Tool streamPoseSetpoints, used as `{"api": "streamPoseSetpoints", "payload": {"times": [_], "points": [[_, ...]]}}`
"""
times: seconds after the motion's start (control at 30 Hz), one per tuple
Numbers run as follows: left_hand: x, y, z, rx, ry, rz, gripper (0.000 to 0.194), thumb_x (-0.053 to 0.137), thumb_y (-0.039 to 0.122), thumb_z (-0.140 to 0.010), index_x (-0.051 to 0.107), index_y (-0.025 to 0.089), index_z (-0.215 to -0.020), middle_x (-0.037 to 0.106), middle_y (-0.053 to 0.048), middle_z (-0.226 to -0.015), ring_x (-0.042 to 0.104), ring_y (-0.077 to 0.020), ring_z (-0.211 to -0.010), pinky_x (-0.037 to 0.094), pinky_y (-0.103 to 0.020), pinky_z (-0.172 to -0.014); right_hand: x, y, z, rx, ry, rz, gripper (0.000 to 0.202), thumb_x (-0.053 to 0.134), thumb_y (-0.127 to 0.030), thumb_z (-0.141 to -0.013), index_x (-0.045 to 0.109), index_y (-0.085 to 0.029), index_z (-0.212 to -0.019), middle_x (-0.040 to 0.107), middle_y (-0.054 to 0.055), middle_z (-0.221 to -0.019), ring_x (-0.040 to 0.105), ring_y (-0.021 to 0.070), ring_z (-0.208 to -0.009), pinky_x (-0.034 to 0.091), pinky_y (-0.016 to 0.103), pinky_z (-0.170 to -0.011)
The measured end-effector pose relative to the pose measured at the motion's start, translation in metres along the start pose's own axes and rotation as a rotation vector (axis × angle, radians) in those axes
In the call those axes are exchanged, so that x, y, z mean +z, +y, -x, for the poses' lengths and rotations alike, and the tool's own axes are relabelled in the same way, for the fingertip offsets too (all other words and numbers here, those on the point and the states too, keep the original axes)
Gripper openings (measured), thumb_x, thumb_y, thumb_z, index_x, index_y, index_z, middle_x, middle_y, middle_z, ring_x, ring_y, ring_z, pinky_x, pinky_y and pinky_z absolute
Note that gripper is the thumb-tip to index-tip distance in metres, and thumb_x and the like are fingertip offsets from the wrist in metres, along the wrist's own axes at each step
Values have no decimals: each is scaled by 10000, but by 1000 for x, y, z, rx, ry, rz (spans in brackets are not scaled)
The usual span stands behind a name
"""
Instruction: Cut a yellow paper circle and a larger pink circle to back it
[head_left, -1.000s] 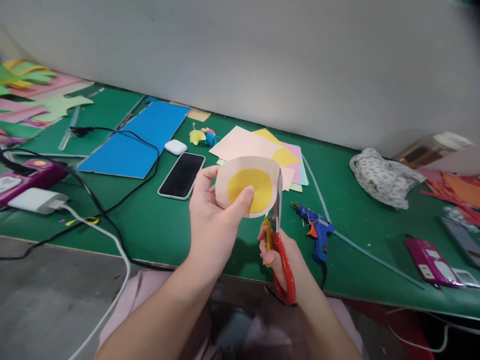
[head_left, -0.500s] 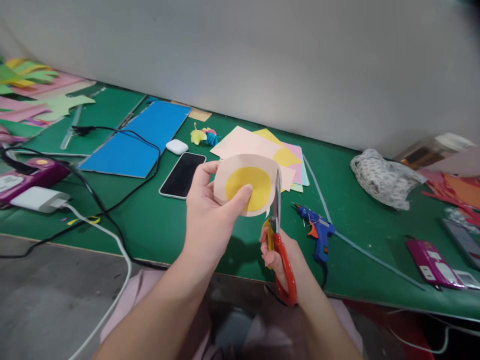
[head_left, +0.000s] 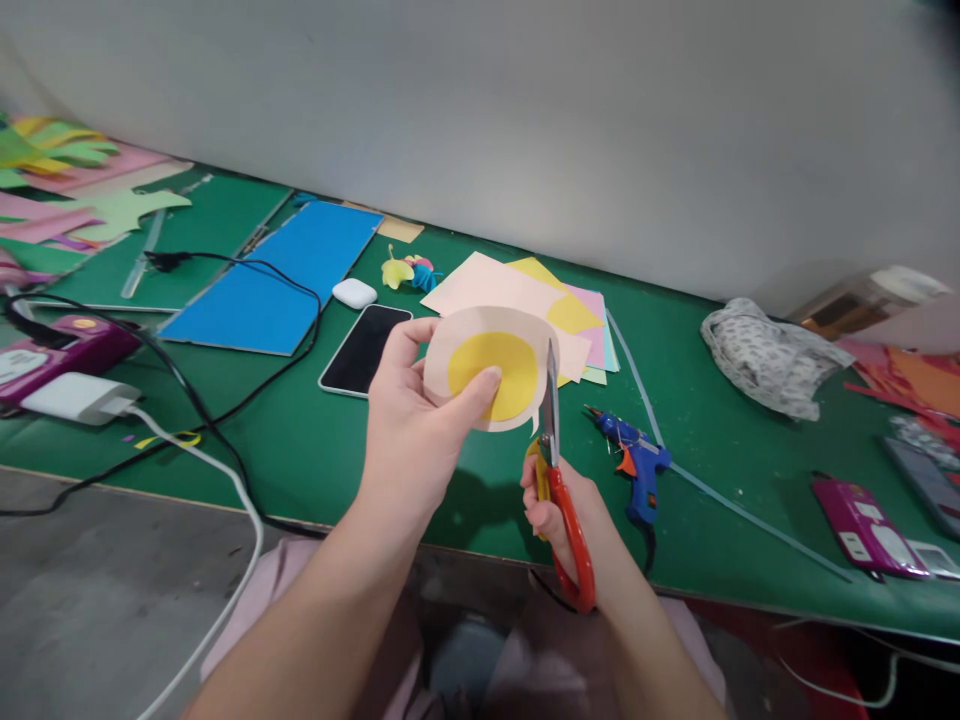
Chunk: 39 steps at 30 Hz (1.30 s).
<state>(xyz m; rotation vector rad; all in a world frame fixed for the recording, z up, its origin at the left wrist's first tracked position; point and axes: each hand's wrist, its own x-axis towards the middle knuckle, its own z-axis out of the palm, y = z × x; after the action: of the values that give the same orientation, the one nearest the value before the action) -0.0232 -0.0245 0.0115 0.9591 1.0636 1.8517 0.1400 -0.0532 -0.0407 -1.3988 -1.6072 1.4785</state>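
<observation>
My left hand (head_left: pixel 424 415) pinches a rounded piece of pale pink paper (head_left: pixel 442 350), the thumb pressing on the yellow paper circle (head_left: pixel 517 365) that lies over its middle. In my right hand (head_left: pixel 562 510) is a pair of scissors (head_left: pixel 571 535) with red and yellow handles, fingers wrapped through the loops. The blades point up and away at the right edge of the pink paper. A thin cut sliver dangles from the paper's lower right rim. Whether the blades touch the paper at this instant is hard to tell.
Behind the hands lie stacked coloured paper sheets (head_left: pixel 480 280) and a smartphone (head_left: pixel 356 355). A blue glue gun (head_left: pixel 634 455) rests to the right. At left are a blue board (head_left: pixel 277 280), black cable and a purple power strip (head_left: pixel 67 360). A patterned cloth bundle (head_left: pixel 772 355) sits at far right.
My left hand and the pink paper have shifted slightly left. The scissors have moved a little, their tips now nearer the paper's right edge. Everything on the table stays put.
</observation>
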Motion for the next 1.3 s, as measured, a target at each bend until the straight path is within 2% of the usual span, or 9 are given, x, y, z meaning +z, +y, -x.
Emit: {"api": "streamPoseSetpoints", "payload": {"times": [0.1, 0.37, 0.53, 0.67, 0.83, 1.13, 1.3], "points": [[-1, 1, 0, -7, -4, -1, 347, 788, 179, -685, 537, 230, -919, 669, 35, -785, 652, -128, -642, 538, -243, -565, 1, 0, 1, 1, 37, -38, 741, 521, -917, -531, 483, -228, -802, 485, -43, -591, 367, 97, -469, 328, 232, -459], [-3, 2, -2, -18, -28, 9, 347, 793, 166, -682, 554, 240, -924, 667, 44, -796, 643, -126, -642, 537, -252, -562, 2, 2, -1, 30, 34, -160, 745, 612, -889, -456, 490, -224, -768, 458, -58, -545, 364, 87, -440, 296, 216, -415], [-4, 4, -4, -41, -23, -21, 367, 800, 197, -669, 542, 243, -925, 670, 34, -811, 657, -146, -660, 542, -276, -569, 1, 0, 0, 33, 44, -127, 757, 610, -893, -449, 513, -217, -775, 466, -52, -565, 388, 92, -458, 310, 223, -437], [-6, 5, -4, -49, -36, -38, 361, 797, 206, -676, 538, 247, -924, 667, 36, -804, 655, -145, -658, 547, -277, -562, 2, 1, 0, 39, 46, -151, 731, 569, -896, -514, 500, -217, -773, 482, -44, -543, 417, 97, -425, 293, 224, -418], [-9, 6, -4, -46, -72, -4, 390, 800, 161, -663, 547, 255, -944, 677, 33, -810, 660, -163, -668, 559, -297, -555, 1, -1, 0, 51, 42, -143, 738, 574, -901, -492, 502, -219, -765, 497, -42, -536, 435, 101, -423, 285, 217, -414], [-12, 4, -7, -38, -91, -13, 384, 790, 178, -678, 541, 262, -958, 688, 33, -819, 674, -175, -662, 565, -316, -560, -7, -15, 6, 46, -35, 7, 721, 532, -893, -553, 484, -218, -799, 524, -28, -587, 387, 110, -507, 320, 234, -484], [-16, 4, -9, -43, -98, -16, 423, 794, 144, -635, 546, 260, -958, 686, 33, -800, 664, -173, -646, 563, -299, -534, -8, -10, 6, 35, -50, 35, 688, 523, -875, -599, 485, -221, -812, 537, -20, -602, 400, 117, -516, 333, 238, -495]]}}
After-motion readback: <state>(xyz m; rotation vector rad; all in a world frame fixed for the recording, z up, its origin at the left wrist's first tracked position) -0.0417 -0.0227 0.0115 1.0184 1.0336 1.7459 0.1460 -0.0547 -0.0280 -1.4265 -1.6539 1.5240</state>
